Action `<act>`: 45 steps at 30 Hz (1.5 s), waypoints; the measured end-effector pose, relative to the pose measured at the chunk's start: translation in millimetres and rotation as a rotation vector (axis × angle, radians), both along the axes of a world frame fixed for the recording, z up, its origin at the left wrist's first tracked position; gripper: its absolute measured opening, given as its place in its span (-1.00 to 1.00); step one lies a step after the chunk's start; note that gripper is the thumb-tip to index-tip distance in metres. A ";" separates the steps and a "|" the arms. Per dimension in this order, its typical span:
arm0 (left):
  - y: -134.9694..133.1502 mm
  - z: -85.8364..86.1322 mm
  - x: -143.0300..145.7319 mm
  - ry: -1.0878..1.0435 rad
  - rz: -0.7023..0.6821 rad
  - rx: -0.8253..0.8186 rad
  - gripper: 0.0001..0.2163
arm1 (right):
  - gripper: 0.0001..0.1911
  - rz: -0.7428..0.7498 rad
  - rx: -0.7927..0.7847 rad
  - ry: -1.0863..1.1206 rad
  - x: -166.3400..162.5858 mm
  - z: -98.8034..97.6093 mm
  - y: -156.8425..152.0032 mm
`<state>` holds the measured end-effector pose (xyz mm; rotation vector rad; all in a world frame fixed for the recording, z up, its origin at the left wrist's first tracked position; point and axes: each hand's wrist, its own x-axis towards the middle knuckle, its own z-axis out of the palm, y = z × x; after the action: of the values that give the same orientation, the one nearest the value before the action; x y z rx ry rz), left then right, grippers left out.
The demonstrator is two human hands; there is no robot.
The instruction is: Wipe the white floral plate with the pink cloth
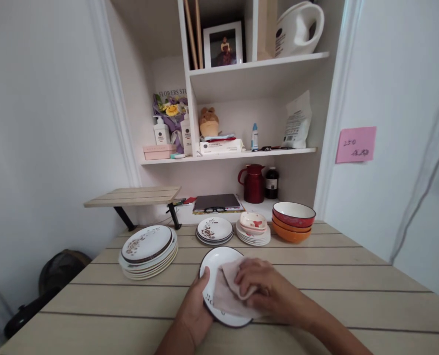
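Note:
A white plate with a dark rim [215,261] rests low over the wooden table, near its front middle. My left hand [196,306] grips the plate's left edge, thumb over the rim. A beige cloth [224,291] lies across the plate's face. My right hand [265,288] presses down on the cloth with its fingers curled over it. Both forearms come in from the bottom of the view.
On the table [352,286] stand a stack of large patterned plates [148,250], a small plate stack [215,230], small dishes [253,228] and stacked red and orange bowls [293,221]. Behind are a red jug [253,183], a dark bottle, a tablet and shelves.

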<state>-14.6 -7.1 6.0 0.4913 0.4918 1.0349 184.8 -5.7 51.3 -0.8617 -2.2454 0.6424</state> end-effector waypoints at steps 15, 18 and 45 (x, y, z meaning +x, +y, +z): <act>0.8 -3.6 -1.2 -0.100 -0.057 0.023 -0.47 | -0.46 -0.174 -0.057 -0.220 -11.1 -31.9 7.1; 1.4 -4.2 -1.3 -0.129 -0.092 0.025 -0.48 | -0.50 -0.389 -0.013 -0.278 -10.9 -33.9 8.8; -1.5 -0.9 -1.0 -0.094 -0.131 0.116 -0.45 | -0.48 -0.210 0.055 -0.186 -44.2 -22.6 -12.2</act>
<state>-15.6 -8.6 5.0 0.5672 0.3131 0.9593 140.6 -17.9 28.7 -1.1510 -2.2818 0.4160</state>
